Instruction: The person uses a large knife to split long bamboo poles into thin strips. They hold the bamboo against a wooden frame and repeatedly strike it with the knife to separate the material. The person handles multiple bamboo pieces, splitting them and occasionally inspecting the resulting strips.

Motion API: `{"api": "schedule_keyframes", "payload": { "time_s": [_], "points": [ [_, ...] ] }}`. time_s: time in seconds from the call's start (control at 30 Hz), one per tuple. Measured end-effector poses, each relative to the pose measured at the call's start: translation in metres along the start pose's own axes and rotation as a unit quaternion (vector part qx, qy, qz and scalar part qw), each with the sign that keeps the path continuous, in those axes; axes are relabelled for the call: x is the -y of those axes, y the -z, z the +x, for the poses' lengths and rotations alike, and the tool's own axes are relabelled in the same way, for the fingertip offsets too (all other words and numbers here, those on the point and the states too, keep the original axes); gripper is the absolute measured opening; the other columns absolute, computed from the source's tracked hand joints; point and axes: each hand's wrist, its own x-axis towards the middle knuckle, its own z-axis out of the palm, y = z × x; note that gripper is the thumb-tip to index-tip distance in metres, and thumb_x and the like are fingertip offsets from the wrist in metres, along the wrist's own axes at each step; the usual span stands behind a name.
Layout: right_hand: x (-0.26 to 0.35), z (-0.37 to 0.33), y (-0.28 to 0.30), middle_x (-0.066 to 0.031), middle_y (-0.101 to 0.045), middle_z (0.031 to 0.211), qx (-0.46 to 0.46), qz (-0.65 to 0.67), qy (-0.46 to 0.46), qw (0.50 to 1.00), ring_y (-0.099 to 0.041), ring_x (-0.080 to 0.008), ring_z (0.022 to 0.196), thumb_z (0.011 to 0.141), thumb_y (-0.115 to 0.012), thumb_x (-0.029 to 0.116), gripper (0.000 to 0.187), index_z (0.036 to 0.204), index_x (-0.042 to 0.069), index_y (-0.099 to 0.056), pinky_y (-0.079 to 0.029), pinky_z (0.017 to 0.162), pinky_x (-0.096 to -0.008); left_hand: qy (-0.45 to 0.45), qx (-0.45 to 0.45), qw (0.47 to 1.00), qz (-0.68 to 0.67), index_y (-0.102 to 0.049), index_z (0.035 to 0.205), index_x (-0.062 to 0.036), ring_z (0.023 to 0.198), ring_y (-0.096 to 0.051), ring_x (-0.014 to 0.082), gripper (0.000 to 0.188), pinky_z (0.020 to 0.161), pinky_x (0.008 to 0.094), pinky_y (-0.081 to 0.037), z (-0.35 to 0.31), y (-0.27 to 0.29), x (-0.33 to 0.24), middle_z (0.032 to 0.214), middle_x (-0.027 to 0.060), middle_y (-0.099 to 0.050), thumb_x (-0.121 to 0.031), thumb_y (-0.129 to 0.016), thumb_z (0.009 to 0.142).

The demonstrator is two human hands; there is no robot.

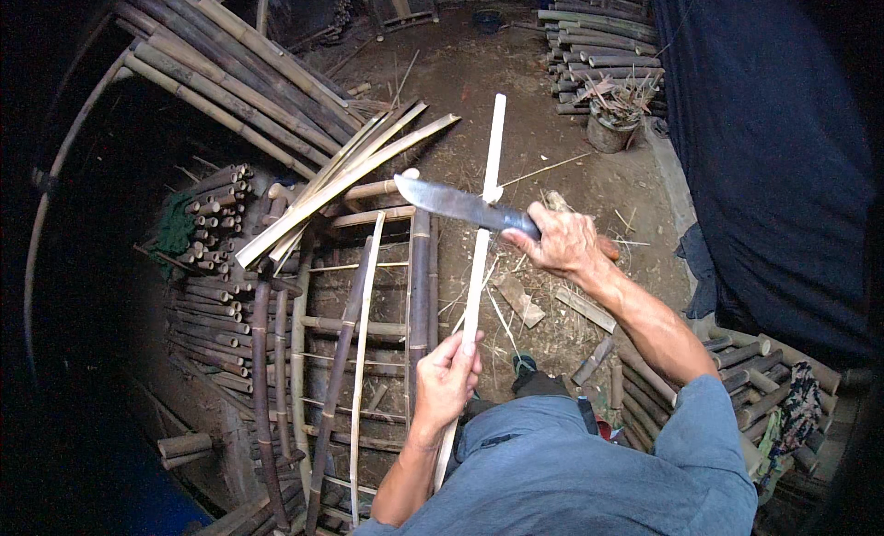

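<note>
My left hand (446, 381) is closed around a long pale bamboo strip (482, 260), which points away from me and passes under my left forearm to my side. In my right hand (559, 238) is a large machete (451, 203), gripped by its dark handle. Its broad metal blade lies across the strip, tip to the left, past the strip's middle. A small curl of shaving shows on the strip beside the blade. Whether the edge touches the wood there I cannot tell.
Left of me stands a bamboo frame (419, 287) with split bamboo strips (341, 186) across its far end. Stacked bamboo poles (216, 66) lie at the far left, more cut poles (599, 48) far right. A bucket of scraps (612, 131) stands near a dark curtain (764, 149). Shavings litter the floor.
</note>
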Motion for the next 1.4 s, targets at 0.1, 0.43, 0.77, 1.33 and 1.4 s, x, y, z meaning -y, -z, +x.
{"api": "schedule_keyframes", "payload": {
  "time_s": [0.1,0.43,0.77,1.33,1.4],
  "points": [
    [-0.015,0.01,0.009,-0.0189,-0.065,0.065,0.02,-0.022,-0.026,0.999,-0.067,-0.039,0.067,0.087,-0.051,0.065,0.06,0.083,0.006,-0.059,-0.051,0.062,-0.053,0.021,-0.005,1.0,0.015,-0.062,0.119,-0.0048,0.054,-0.044,0.0016,0.027,0.044,0.0181,-0.036,-0.021,0.002,0.008,0.072,-0.0029,-0.055,-0.02,-0.053,0.099],
    [-0.154,0.058,0.034,-0.0171,-0.063,0.063,-0.123,0.033,-0.205,0.97,-0.064,-0.0341,0.06,0.092,-0.046,0.062,0.065,0.074,0.002,-0.059,-0.049,0.059,-0.0457,0.054,0.005,0.996,0.074,-0.062,0.118,0.0004,0.058,-0.047,0.004,0.027,0.049,0.0196,-0.038,-0.103,0.013,0.04,0.07,-0.0003,-0.056,-0.016,-0.054,0.098],
    [-0.02,-0.034,0.008,-0.0129,-0.058,0.061,0.012,0.064,0.119,0.991,-0.063,-0.0303,0.055,0.082,-0.062,0.062,0.055,0.079,0.007,-0.055,-0.051,0.052,-0.0433,0.038,-0.039,0.998,0.024,-0.063,0.115,-0.0003,0.051,-0.043,0.0056,0.027,0.044,0.0207,-0.035,-0.057,-0.016,0.032,0.068,-0.0003,-0.054,-0.018,-0.053,0.098],
    [-0.142,0.017,0.094,-0.0101,-0.06,0.062,-0.131,0.215,-0.324,0.912,-0.061,-0.022,0.059,0.086,-0.03,0.079,0.084,0.073,0.002,-0.06,-0.05,0.058,-0.0393,0.019,0.031,0.999,0.008,-0.061,0.112,0.0036,0.046,-0.041,0.007,0.029,0.04,0.0222,-0.033,-0.11,0.006,0.052,0.062,0.0005,-0.05,-0.021,-0.055,0.097],
    [-0.13,-0.009,0.102,-0.0019,-0.052,0.054,-0.117,0.35,-0.353,0.86,-0.052,-0.0105,0.045,0.087,-0.045,0.071,0.072,0.081,0.001,-0.059,-0.041,0.042,-0.0269,-0.002,-0.014,0.997,0.078,-0.065,0.11,-0.0027,0.045,-0.042,0.0038,0.029,0.04,0.0198,-0.034,-0.097,0.029,0.028,0.061,-0.0037,-0.052,-0.027,-0.055,0.097]
  ]
}}
